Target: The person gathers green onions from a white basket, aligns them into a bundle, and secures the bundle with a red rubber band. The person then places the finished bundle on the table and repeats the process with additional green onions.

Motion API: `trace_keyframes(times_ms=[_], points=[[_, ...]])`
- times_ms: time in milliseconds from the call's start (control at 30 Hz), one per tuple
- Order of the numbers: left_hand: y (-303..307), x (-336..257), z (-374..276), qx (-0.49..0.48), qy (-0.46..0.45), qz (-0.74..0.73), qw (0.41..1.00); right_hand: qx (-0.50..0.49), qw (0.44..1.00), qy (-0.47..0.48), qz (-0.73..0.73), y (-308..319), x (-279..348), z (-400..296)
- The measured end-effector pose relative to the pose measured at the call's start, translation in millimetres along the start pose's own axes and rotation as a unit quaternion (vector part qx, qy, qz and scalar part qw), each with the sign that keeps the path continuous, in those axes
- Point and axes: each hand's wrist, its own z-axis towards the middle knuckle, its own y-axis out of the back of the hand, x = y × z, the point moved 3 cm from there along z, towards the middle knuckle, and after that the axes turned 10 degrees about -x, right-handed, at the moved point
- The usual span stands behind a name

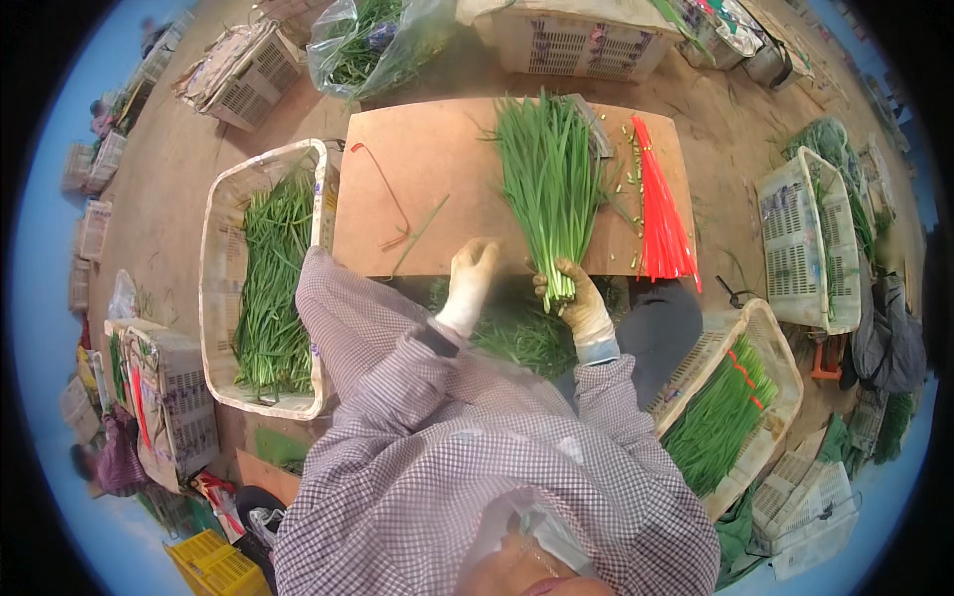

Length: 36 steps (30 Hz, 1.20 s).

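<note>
My right hand, in a stained glove, grips a bunch of green garlic chives around its pale stem ends. The leaves fan out over a wooden board table, and the stems reach past its near edge. My left hand, also gloved, is at the same edge, left of the bunch. Its fingers are curled, with nothing visible in them. Right of the chives lies a bundle of red ties beside scattered cut stem bits. A bent red tie and a loose leaf lie on the left side.
Loose chives fill much of a white crate at my left. At my right, a tilted crate holds chives bound with red ties. Ahead are a clear plastic bag of greens and more crates. Greens lie below the table.
</note>
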Motion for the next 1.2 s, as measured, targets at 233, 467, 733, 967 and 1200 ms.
trace_keyframes(times_ms=[233,467,733,967,1200], points=[[-20.3,-24.9,-4.5,-0.048,-0.120,0.109,0.986,0.000,0.998,0.030,0.052,-6.6,-6.5,-22.6],[-54.3,-30.2,47.3,-0.063,-0.044,-0.019,0.997,0.055,0.988,-0.015,0.147,19.7,-25.6,-26.6],[32.2,4.4,105.8,-0.241,-0.243,0.277,0.898,0.089,0.978,-0.016,0.189,21.1,-39.6,-39.9],[-30.6,8.7,-23.0,-0.010,-0.370,0.194,0.909,0.088,0.976,0.032,0.198,28.0,-31.4,-40.8],[-26.4,14.6,94.2,-0.106,-0.110,0.115,0.982,0.087,0.973,0.001,0.212,26.8,-40.6,-40.6]])
